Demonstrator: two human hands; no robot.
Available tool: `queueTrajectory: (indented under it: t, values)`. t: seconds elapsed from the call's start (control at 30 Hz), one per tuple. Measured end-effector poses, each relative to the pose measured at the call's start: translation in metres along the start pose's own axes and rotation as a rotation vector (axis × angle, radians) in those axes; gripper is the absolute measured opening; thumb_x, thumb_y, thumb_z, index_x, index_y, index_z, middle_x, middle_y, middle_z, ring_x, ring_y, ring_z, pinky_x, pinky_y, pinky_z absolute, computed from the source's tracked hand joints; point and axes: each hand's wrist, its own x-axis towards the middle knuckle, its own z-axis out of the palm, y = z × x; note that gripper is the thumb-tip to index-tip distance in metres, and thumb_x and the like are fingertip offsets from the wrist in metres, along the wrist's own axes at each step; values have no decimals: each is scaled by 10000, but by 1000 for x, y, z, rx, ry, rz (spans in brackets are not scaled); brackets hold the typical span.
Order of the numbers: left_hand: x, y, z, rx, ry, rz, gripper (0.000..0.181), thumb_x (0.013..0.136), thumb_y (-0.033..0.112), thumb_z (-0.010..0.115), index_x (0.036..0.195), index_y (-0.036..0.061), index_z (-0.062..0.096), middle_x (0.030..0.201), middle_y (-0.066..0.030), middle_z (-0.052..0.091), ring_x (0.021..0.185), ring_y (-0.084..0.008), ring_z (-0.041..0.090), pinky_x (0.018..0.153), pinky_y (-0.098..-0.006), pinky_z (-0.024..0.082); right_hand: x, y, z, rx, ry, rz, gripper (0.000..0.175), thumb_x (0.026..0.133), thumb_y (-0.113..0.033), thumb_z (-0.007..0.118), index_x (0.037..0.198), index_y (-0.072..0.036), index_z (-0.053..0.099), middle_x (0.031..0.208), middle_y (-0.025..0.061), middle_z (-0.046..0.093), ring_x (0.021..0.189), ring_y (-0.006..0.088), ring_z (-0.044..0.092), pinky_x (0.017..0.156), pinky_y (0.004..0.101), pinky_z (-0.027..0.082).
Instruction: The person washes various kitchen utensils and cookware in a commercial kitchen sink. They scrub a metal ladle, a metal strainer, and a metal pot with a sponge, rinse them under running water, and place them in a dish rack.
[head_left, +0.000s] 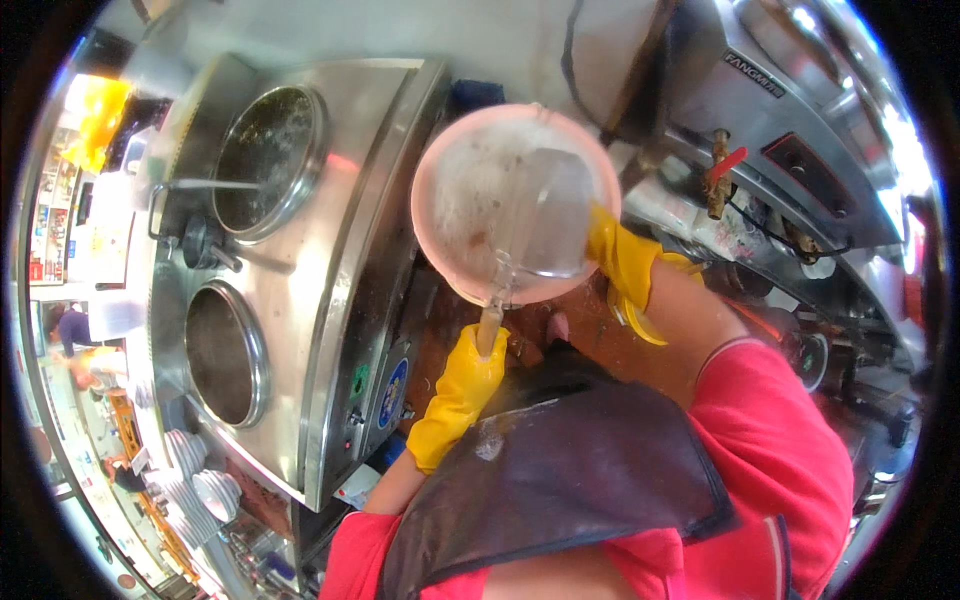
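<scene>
A round pink plastic basin (421, 217) full of foamy, cloudy water lies before me. My left hand (472, 375), in a yellow rubber glove, is closed on the handle of a long utensil (489, 330) that reaches over the basin's near rim. Its far part blurs into the foam, so its kind cannot be told. My right hand (611, 244), also in a yellow rubber glove, is at the basin's right side beside a clear, rectangular container-like thing (559, 210). The fingers are blurred and partly hidden; whether they grip it cannot be told.
On the left stands a stainless steel cooking station (300, 300) with two round wells; a faucet (202, 182) reaches over the upper well. Stacked white bowls (180, 495) are at lower left. To the right are a steel appliance (780, 97) and a brass valve (720, 176) with a red lever.
</scene>
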Motion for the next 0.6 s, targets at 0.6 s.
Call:
queueTrajectory:
  t: [0.6]
  values:
    - [-9,51,-12,-421,-170,-248,179,970,155,690,1093,35,641,924,-53,675,805,-161,639,717,-311,516,5,-121,132,-1048,218,-234,463,1078,-382,463,1412,-91,596,1348,126,659,1187,259,634,1011,372,471]
